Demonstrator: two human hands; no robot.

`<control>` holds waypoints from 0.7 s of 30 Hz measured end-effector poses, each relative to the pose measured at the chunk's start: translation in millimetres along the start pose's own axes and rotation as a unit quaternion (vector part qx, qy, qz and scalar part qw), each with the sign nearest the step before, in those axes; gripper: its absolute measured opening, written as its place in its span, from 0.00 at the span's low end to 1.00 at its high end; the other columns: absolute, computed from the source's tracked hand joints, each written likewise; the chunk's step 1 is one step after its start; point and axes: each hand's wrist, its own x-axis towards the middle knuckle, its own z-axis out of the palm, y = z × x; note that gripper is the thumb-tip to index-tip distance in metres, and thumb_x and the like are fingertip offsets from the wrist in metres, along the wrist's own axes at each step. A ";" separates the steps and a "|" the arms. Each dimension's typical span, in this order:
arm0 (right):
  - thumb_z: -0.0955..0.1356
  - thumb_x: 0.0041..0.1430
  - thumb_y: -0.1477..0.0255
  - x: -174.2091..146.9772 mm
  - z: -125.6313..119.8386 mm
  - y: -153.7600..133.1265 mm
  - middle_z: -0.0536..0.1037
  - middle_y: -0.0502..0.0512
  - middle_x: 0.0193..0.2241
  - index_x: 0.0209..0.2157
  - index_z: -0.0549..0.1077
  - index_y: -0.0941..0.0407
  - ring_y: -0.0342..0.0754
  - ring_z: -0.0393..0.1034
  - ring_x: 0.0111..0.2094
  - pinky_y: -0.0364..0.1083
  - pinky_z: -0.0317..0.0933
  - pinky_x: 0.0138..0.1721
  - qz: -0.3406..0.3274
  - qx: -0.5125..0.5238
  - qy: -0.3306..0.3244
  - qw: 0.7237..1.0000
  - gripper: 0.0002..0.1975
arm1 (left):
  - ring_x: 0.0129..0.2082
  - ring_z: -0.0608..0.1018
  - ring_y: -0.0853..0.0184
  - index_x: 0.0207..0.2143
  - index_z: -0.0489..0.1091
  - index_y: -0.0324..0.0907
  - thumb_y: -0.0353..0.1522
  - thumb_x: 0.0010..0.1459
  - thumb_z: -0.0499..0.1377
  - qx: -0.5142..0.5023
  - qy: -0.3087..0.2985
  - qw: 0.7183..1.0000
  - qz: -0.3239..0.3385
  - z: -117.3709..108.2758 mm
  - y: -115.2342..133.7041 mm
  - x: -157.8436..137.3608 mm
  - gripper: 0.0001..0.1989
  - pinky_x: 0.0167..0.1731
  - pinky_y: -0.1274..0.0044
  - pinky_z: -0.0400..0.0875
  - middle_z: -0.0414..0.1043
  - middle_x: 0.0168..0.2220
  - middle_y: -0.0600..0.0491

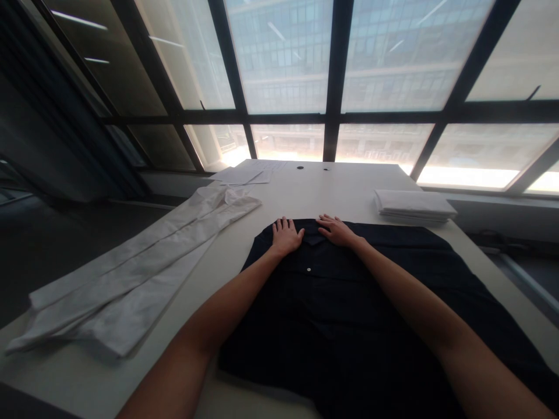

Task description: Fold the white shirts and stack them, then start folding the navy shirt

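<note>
A dark navy shirt (332, 314) lies spread on the white table, its collar end away from me and a small pale button (308, 269) near the top. My left hand (287, 237) rests flat on the shirt's far edge, left of the collar, with its fingers apart. On the right side of the collar, my right hand (337, 230) also lies flat, fingers stretched out toward the left. Neither hand grips the cloth. The shirt's right part spreads out beyond my right forearm, and its near end runs out of the bottom of the view.
A white garment (131, 267) lies lengthwise along the table's left side. Folded white cloth (413, 205) sits at the right edge. Sheets of paper (244, 175) lie at the far left of the white table (305, 192). Large windows (288, 58) stand behind it.
</note>
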 end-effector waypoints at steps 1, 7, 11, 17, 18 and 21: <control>0.59 0.73 0.60 -0.1 -0.4 0.1 0.56 0.59 0.71 0.68 0.62 0.51 0.54 0.44 0.72 0.61 0.40 0.69 0.001 0.000 -0.001 1.000 0.26 | 0.71 0.51 0.41 0.69 0.53 0.26 0.49 0.70 0.43 0.003 0.004 1.000 -0.009 0.3 -0.1 0.0 0.39 0.67 0.55 0.47 0.47 0.71 0.30; 0.57 0.73 0.60 0.4 -0.5 -1.4 0.56 0.59 0.71 0.68 0.62 0.51 0.55 0.44 0.72 0.62 0.41 0.69 0.003 -0.021 -0.008 1.000 0.27 | 0.72 0.50 0.49 0.70 0.54 0.31 0.45 0.72 0.42 -0.022 0.006 0.998 0.062 0.1 -1.6 2.3 0.34 0.68 0.55 0.46 0.49 0.72 0.36; 0.56 0.73 0.60 0.1 -0.1 -3.3 0.53 0.59 0.72 0.70 0.59 0.52 0.56 0.42 0.73 0.63 0.40 0.69 0.004 -0.044 -0.023 0.999 0.28 | 0.72 0.52 0.54 0.70 0.56 0.41 0.43 0.73 0.43 -0.041 -0.022 0.987 0.154 -0.7 -1.2 3.1 0.29 0.68 0.55 0.47 0.50 0.72 0.45; 0.53 0.73 0.55 -0.4 -2.3 -4.9 0.49 0.56 0.73 0.71 0.56 0.50 0.56 0.39 0.73 0.64 0.37 0.69 0.024 -0.048 -0.039 0.998 0.30 | 0.72 0.52 0.53 0.70 0.56 0.41 0.43 0.72 0.44 -0.047 -0.029 0.987 0.150 -1.4 -1.0 2.7 0.29 0.68 0.54 0.47 0.50 0.72 0.46; 0.53 0.73 0.55 -0.2 -2.7 -4.8 0.48 0.57 0.73 0.71 0.56 0.50 0.56 0.40 0.73 0.64 0.37 0.69 0.035 -0.047 -0.038 0.998 0.30 | 0.72 0.52 0.53 0.70 0.56 0.41 0.43 0.72 0.43 -0.048 -0.029 0.987 0.150 -1.4 -1.2 2.7 0.29 0.68 0.54 0.47 0.50 0.72 0.46; 0.54 0.72 0.53 0.8 -3.8 -3.7 0.49 0.59 0.73 0.71 0.55 0.52 0.57 0.41 0.73 0.64 0.36 0.69 0.076 -0.050 -0.032 0.995 0.32 | 0.72 0.52 0.53 0.70 0.56 0.42 0.44 0.72 0.43 -0.047 -0.028 0.987 0.151 -1.3 -1.7 3.1 0.29 0.68 0.54 0.47 0.50 0.73 0.47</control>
